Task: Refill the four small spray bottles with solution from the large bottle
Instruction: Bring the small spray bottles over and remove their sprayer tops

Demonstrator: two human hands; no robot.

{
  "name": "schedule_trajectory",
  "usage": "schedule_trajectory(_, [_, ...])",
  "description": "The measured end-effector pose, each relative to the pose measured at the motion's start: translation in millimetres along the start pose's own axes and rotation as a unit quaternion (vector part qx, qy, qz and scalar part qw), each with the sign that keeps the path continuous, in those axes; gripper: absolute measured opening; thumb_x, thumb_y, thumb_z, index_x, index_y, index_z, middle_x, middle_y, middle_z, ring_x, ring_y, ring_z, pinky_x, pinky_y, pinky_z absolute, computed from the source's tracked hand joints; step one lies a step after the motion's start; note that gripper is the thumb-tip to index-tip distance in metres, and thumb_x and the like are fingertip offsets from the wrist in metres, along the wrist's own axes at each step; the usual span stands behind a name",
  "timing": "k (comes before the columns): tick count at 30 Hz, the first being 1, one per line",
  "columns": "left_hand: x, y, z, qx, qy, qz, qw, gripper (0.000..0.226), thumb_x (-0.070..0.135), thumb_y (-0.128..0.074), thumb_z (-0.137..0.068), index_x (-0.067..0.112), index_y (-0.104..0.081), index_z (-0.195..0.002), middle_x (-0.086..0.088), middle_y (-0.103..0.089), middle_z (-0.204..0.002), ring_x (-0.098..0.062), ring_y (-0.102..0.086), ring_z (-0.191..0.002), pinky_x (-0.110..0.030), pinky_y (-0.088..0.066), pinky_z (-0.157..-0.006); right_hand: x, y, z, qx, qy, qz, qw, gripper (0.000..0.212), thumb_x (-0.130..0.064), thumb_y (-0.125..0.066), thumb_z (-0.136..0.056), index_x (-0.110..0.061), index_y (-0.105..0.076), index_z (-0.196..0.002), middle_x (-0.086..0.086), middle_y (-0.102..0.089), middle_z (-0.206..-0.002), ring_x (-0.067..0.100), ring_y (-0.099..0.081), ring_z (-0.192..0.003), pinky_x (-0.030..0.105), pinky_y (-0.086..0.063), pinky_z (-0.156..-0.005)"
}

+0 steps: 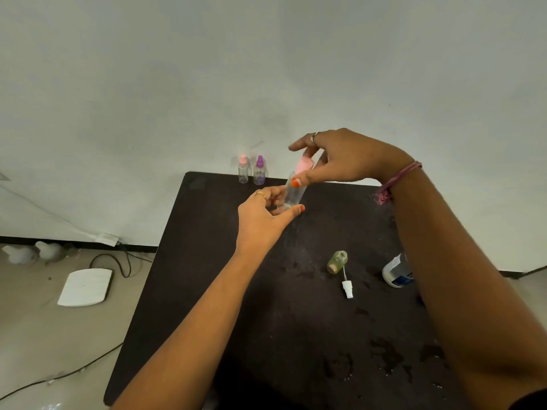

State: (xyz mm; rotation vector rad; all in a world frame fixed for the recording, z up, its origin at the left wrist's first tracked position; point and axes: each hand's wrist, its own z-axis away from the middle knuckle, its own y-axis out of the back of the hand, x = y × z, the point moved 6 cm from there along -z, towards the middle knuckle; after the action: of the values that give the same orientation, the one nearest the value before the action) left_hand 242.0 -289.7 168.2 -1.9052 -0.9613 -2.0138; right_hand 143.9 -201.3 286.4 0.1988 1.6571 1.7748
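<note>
My left hand [268,213] grips the base of a clear small spray bottle [294,193], held tilted above the dark table [213,261]. My right hand [340,158] pinches its pink spray cap [304,165] at the bottle's top. Two more small bottles stand at the table's far edge, one with a pink cap [243,170] and one with a purple cap [259,170]. A greenish small bottle [336,261] stands open, its white sprayer [347,287] lying beside it. The large bottle [396,270] is partly hidden behind my right forearm.
Wet spots mark the table near its front right. On the floor to the left lie a white flat pad [85,287], black cables [118,261] and white lumps by the wall [32,251]. A pale wall rises behind the table.
</note>
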Motion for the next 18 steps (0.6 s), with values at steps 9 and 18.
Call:
schedule_trajectory(9, [-8.1, -4.6, 4.3, -0.004, 0.002, 0.005, 1.000, 0.046, 0.029, -0.081, -0.074, 0.020, -0.063, -0.116, 0.011, -0.064, -0.104, 0.002, -0.061, -0.085, 0.002, -0.044, -0.068, 6.1, -6.6, 5.9, -0.024, -0.004, 0.019, 1.000, 0.059, -0.047, -0.065, -0.083, -0.026, -0.048, -0.135, -0.004, -0.062, -0.108, 0.002, -0.052, -0.077, 0.021, -0.037, -0.071])
schedule_trajectory(18, [-14.5, -12.3, 6.4, -0.015, 0.011, -0.007, 1.000, 0.046, 0.029, -0.080, -0.075, 0.021, -0.062, -0.117, 0.012, -0.062, -0.105, 0.003, -0.059, -0.084, 0.002, -0.043, -0.065, 7.7, -15.1, 5.2, -0.026, 0.002, -0.021, 0.999, 0.053, -0.042, -0.067, -0.082, -0.027, -0.050, -0.130, -0.005, -0.057, -0.111, 0.003, -0.052, -0.077, 0.017, -0.038, -0.072])
